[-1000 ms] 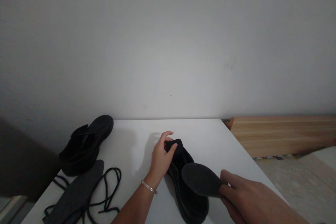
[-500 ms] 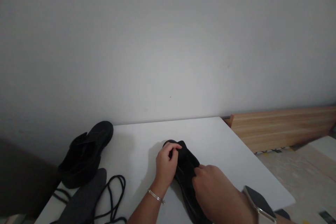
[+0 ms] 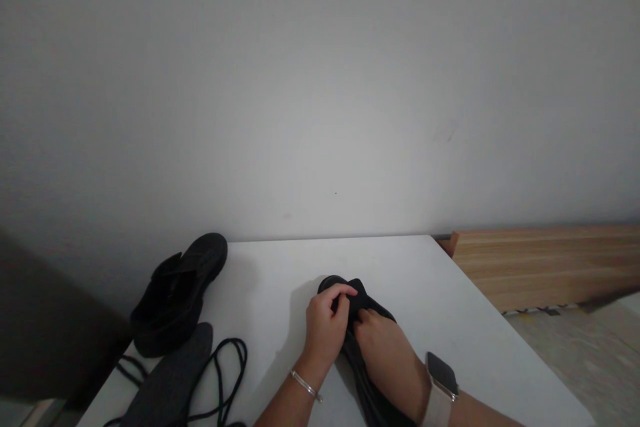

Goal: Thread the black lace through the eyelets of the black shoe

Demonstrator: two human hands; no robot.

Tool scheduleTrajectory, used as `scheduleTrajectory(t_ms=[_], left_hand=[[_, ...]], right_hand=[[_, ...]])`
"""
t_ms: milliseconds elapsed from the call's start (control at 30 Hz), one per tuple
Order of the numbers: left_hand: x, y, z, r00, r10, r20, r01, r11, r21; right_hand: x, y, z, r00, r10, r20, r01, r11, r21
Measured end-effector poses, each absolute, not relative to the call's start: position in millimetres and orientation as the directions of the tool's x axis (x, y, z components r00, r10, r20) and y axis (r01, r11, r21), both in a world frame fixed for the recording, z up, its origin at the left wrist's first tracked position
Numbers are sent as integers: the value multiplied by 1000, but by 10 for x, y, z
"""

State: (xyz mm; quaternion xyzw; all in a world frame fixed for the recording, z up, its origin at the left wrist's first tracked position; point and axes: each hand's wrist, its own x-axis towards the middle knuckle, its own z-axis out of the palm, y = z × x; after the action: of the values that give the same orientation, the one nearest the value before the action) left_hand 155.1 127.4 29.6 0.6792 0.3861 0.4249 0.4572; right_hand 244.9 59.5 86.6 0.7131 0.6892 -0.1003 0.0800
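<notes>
A black shoe (image 3: 353,363) with no lace in it lies on the white table, toe pointing away from me. My left hand (image 3: 325,323) is closed on its front upper, thumb and forefinger bent at the tongue (image 3: 357,289). Just to the right, my right hand (image 3: 387,357) is curled over the shoe's opening. Its fingertips are at the base of the tongue, partly hidden inside the shoe. My right hand and wrist cover much of the shoe's heel end.
At the left table edge sits a second black shoe (image 3: 175,300). Beside it lie a dark grey insole (image 3: 173,380) and a loose black shoelace (image 3: 220,373). The white table (image 3: 450,320) meets a grey wall (image 3: 320,93). A wooden board (image 3: 545,267) stands beyond the right edge.
My right hand has moved from the shoe's right side forward and inward, to the tongue beside my left hand. My left hand keeps its hold. The view has shifted slightly.
</notes>
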Motion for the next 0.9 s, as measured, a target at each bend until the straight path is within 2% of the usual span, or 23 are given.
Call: scheduleTrajectory(t_ms=[467,700,900], left_hand=[[1552,1293,237,344,905,251,121,-308,944],[1543,1317,241,350,900,259,119,-317,941],[1533,1311,261,361,901,241,120,-302,946]], right_hand=[[2451,619,829,45,964,-264,995,-68,-78],[2609,450,1070,-139,954,-267,986,108,-125],[2842,218,1492,-354,923,-152,920,314,-237]])
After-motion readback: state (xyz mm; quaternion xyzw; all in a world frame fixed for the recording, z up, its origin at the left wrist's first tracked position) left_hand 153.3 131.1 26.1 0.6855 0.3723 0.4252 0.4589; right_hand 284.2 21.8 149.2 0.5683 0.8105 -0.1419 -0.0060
